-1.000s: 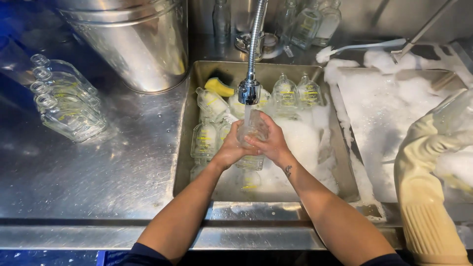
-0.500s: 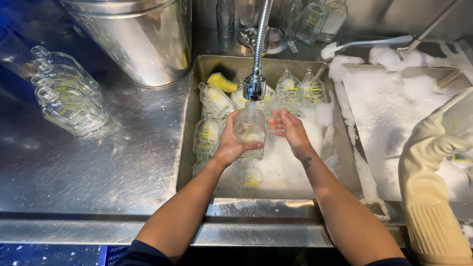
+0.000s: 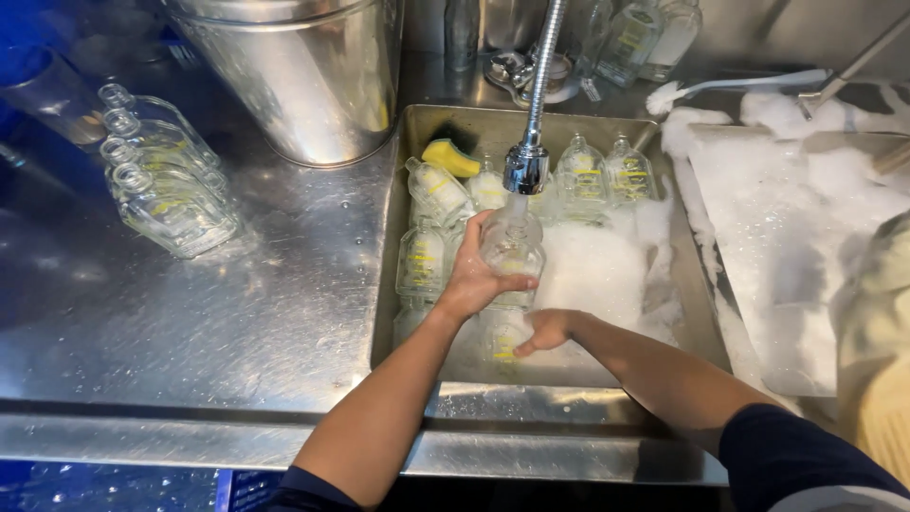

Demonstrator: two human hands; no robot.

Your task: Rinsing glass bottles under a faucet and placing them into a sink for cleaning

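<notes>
A clear glass bottle [image 3: 513, 248] sat upright in the left hand [image 3: 474, 275], fingers wrapped around it, directly beneath the faucet head [image 3: 526, 169] over the steel sink [image 3: 398, 190]. The right hand [image 3: 544, 330] was lower, fingers closed on another bottle [image 3: 502, 337] lying in the foam [image 3: 592, 270]. More bottles [image 3: 166, 185] lay on the counter [image 3: 237, 313] at left.

Single head-worn view, looking steeply down and forward from the person's own standpoint, close over a steel sink [image 3: 398, 237]. Forearms enter from 6 o'clock; the tap nozzle [image 3: 526, 169] hangs near centre, the counter [image 3: 190, 313] spreads toward 9 o'clock, a foamy board [image 3: 787, 237] toward 3. No second view to overlap.
</notes>
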